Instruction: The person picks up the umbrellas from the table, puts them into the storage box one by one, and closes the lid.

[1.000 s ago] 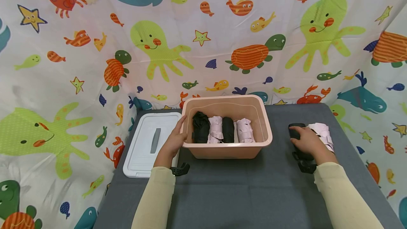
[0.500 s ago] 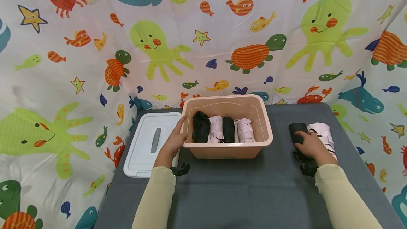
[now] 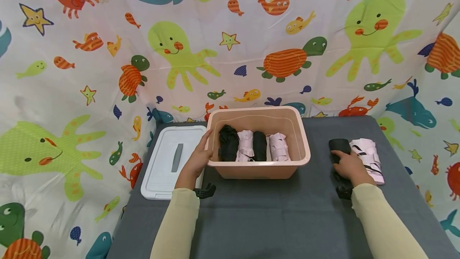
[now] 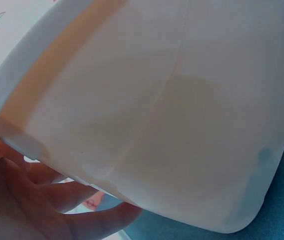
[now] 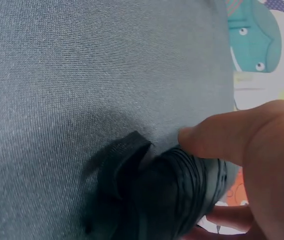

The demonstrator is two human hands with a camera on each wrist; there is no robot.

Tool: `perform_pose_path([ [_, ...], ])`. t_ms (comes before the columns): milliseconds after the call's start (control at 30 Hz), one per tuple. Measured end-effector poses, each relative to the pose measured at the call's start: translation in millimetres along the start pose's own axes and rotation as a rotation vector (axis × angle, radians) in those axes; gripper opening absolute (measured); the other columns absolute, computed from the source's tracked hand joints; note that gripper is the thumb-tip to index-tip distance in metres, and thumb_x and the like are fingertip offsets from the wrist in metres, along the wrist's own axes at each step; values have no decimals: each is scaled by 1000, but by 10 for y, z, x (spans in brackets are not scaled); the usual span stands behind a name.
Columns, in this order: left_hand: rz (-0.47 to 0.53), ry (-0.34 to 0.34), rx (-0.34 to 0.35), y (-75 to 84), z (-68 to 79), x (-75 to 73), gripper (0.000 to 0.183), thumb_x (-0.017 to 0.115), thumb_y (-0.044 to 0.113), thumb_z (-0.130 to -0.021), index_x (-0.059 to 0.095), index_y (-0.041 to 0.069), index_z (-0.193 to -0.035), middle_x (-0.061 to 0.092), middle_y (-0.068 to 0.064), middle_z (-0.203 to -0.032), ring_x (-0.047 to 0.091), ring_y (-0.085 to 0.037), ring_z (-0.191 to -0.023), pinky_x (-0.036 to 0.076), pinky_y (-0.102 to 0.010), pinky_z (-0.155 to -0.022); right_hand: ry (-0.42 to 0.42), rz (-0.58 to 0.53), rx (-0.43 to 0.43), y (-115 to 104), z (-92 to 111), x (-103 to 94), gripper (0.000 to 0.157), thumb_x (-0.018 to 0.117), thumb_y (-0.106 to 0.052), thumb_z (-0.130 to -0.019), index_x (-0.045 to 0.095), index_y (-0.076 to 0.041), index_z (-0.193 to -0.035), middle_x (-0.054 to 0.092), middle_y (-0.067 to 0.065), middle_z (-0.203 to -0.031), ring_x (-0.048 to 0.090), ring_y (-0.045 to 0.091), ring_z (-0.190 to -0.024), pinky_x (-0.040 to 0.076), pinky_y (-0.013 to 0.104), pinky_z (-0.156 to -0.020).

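My left hand (image 3: 197,160) holds the left end of a peach plastic storage bin (image 3: 258,170), its fingers along the outside wall below the rim. In the left wrist view the fingers (image 4: 99,220) lie beside the bin's wall (image 4: 181,125). Inside stand two black folded umbrellas (image 3: 228,144) and two pale pink folded umbrellas (image 3: 279,147), side by side. At the right, my right hand (image 3: 353,168) grips another black folded umbrella (image 3: 339,145) lying on the table. In the right wrist view, the thumb (image 5: 206,137) presses the gathered black fabric (image 5: 156,195), and a loose strap sticks up.
A pale pink folded umbrella (image 3: 367,157) lies right beside the gripped black one. A white lid (image 3: 161,175) with a grey handle rests left of the bin. Grey cloth covers the table (image 3: 273,219). A sea-animal printed curtain (image 3: 230,63) hangs behind and at the sides.
My right hand has shifted slightly over the black umbrella, from reaching across its top to gripping its side, and more of the pink umbrella shows. The left hand stays on the bin.
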State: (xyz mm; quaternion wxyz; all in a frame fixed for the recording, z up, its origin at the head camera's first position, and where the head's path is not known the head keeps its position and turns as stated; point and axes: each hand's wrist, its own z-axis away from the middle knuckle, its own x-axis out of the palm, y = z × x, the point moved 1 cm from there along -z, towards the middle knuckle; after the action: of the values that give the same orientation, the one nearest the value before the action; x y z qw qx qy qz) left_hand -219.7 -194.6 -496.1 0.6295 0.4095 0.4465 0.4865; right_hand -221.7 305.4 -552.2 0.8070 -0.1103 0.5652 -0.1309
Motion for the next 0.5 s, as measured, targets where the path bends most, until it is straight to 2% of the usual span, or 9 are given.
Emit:
perform_pose_path([
  [167, -15, 27, 8, -40, -16, 10, 84, 42, -6, -85, 25, 46, -149, 21, -4, -159, 35, -34, -138, 45, -57, -99, -35, -42, 73, 2, -61, 44, 60, 50, -17, -89, 34, -1, -145, 15, 53, -135, 36, 65, -110, 40, 70, -85],
  [300, -23, 29, 12, -40, -13, 13, 82, 41, -5, -86, 25, 43, -150, 21, -4, -159, 35, -33, -138, 44, -58, -99, -46, -33, 94, 0, -93, 62, 61, 51, -16, -90, 32, -3, -147, 17, 53, -131, 40, 64, -104, 43, 68, -81],
  [500, -20, 27, 13, -43, -9, 11, 83, 40, -6, -86, 25, 44, -150, 19, -4, -160, 34, -33, -139, 44, -56, -100, 0, -25, 73, 31, -128, 103, 59, 51, -15, -90, 35, -5, -146, 22, 53, -127, 38, 67, -105, 42, 66, -77],
])
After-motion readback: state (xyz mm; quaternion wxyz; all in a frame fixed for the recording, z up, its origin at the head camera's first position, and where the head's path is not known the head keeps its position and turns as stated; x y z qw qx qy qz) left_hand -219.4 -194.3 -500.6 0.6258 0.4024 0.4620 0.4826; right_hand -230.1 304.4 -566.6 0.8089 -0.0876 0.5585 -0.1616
